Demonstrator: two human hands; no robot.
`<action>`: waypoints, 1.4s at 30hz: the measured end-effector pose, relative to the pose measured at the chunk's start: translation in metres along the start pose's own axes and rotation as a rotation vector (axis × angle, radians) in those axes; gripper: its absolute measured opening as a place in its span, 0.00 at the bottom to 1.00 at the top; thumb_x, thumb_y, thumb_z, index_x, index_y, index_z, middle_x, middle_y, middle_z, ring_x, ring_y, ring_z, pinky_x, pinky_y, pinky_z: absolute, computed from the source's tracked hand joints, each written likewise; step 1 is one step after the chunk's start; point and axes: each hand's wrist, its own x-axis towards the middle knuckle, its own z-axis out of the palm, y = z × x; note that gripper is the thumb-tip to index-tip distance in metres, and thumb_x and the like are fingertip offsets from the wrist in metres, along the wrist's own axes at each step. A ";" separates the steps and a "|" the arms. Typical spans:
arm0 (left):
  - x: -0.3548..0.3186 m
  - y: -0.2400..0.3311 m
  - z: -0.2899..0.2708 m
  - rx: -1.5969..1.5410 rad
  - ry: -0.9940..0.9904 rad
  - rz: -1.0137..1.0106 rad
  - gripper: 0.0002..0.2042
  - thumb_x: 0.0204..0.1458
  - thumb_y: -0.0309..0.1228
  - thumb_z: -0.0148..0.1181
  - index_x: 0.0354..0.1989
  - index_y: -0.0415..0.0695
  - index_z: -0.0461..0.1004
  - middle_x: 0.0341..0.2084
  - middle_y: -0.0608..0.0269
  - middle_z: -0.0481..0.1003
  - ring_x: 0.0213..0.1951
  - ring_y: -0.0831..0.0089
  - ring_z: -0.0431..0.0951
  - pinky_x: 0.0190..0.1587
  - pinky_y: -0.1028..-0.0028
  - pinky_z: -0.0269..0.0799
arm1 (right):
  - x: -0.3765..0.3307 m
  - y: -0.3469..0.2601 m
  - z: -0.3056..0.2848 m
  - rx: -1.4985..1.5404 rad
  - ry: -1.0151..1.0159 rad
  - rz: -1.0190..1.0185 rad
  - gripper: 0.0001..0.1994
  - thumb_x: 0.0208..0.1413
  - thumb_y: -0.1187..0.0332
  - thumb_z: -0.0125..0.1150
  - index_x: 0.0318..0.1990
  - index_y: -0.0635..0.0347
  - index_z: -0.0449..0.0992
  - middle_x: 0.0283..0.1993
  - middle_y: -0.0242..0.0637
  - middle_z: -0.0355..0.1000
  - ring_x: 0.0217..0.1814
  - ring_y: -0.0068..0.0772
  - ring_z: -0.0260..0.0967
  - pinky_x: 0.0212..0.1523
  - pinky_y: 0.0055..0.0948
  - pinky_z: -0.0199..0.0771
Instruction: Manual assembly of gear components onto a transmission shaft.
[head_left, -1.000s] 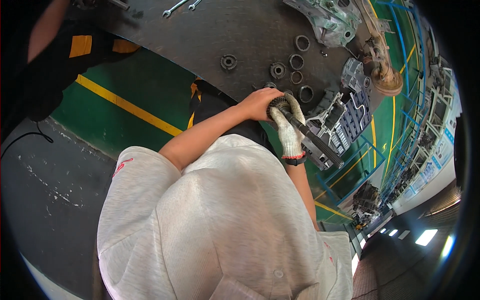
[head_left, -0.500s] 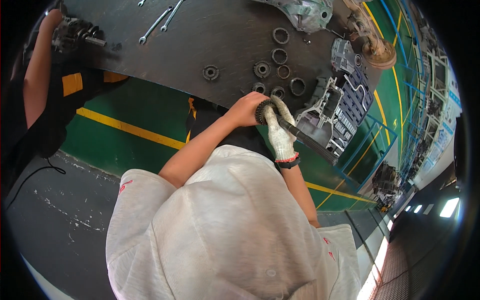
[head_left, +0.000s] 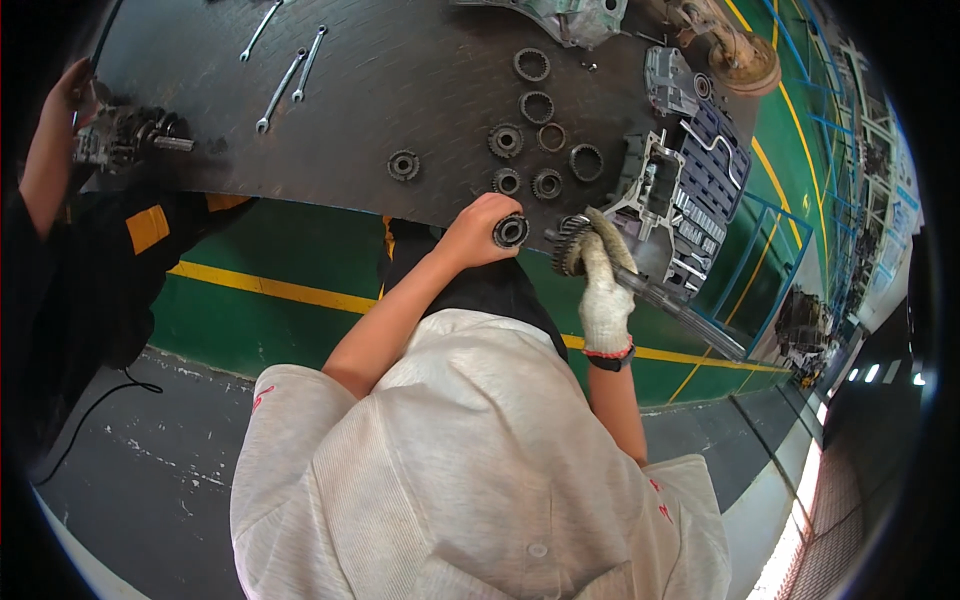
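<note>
While the bare left hand (head_left: 478,232) clamps one small gear (head_left: 511,231), the gloved right hand (head_left: 603,290) grips one geared shaft (head_left: 640,285); seven gears (head_left: 546,184) lie beyond on the dark workbench (head_left: 400,90), beside three wrenches (head_left: 280,90).

A mechanical workshop is shown by the dark steel tabletop (head_left: 380,90) on which gears (head_left: 505,140), wrenches (head_left: 280,90) and a gearbox housing (head_left: 665,190) are laid out, and by the green floor (head_left: 270,320) marked with yellow lines.

A small ring gear (head_left: 511,231) is now drawn off the toothed shaft (head_left: 640,285) and held apart in the left hand (head_left: 480,232).
</note>
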 end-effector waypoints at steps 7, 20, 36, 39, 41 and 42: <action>-0.002 0.002 0.000 0.026 0.021 -0.016 0.25 0.37 0.25 0.77 0.49 0.40 0.79 0.48 0.51 0.82 0.55 0.48 0.81 0.60 0.57 0.77 | -0.003 0.009 -0.029 0.240 0.115 0.051 0.18 0.71 0.70 0.60 0.63 0.69 0.80 0.45 0.36 0.81 0.39 0.23 0.74 0.42 0.25 0.75; 0.003 -0.007 -0.010 -0.017 0.141 -0.089 0.27 0.36 0.27 0.77 0.49 0.40 0.79 0.48 0.51 0.82 0.54 0.49 0.82 0.59 0.57 0.78 | 0.120 0.045 0.027 0.420 0.110 0.159 0.20 0.73 0.56 0.61 0.62 0.60 0.80 0.56 0.37 0.80 0.56 0.36 0.80 0.47 0.46 0.90; 0.006 -0.011 -0.008 -0.108 0.217 -0.077 0.25 0.35 0.26 0.76 0.47 0.41 0.79 0.44 0.53 0.82 0.50 0.50 0.82 0.56 0.59 0.78 | 0.252 0.097 0.065 0.027 0.108 0.258 0.14 0.63 0.60 0.70 0.48 0.60 0.85 0.44 0.36 0.84 0.38 0.29 0.80 0.37 0.35 0.81; 0.006 -0.011 -0.006 -0.093 0.173 -0.083 0.25 0.36 0.27 0.76 0.47 0.40 0.78 0.44 0.51 0.81 0.51 0.47 0.81 0.56 0.55 0.78 | 0.249 0.076 0.072 0.060 0.130 0.397 0.14 0.61 0.55 0.67 0.42 0.56 0.85 0.34 0.31 0.82 0.36 0.25 0.78 0.24 0.33 0.75; 0.005 -0.009 -0.005 -0.093 0.203 -0.077 0.24 0.36 0.27 0.76 0.46 0.40 0.78 0.44 0.51 0.81 0.51 0.47 0.82 0.56 0.56 0.78 | 0.252 0.074 0.062 0.032 0.125 0.402 0.16 0.63 0.54 0.65 0.45 0.58 0.84 0.37 0.35 0.83 0.35 0.29 0.80 0.27 0.35 0.80; 0.005 -0.008 -0.004 -0.097 0.194 -0.075 0.24 0.36 0.27 0.76 0.46 0.40 0.78 0.44 0.51 0.81 0.51 0.47 0.82 0.56 0.56 0.78 | 0.256 0.075 0.054 -0.027 0.080 0.381 0.18 0.63 0.53 0.65 0.47 0.59 0.84 0.41 0.37 0.83 0.37 0.30 0.80 0.29 0.36 0.82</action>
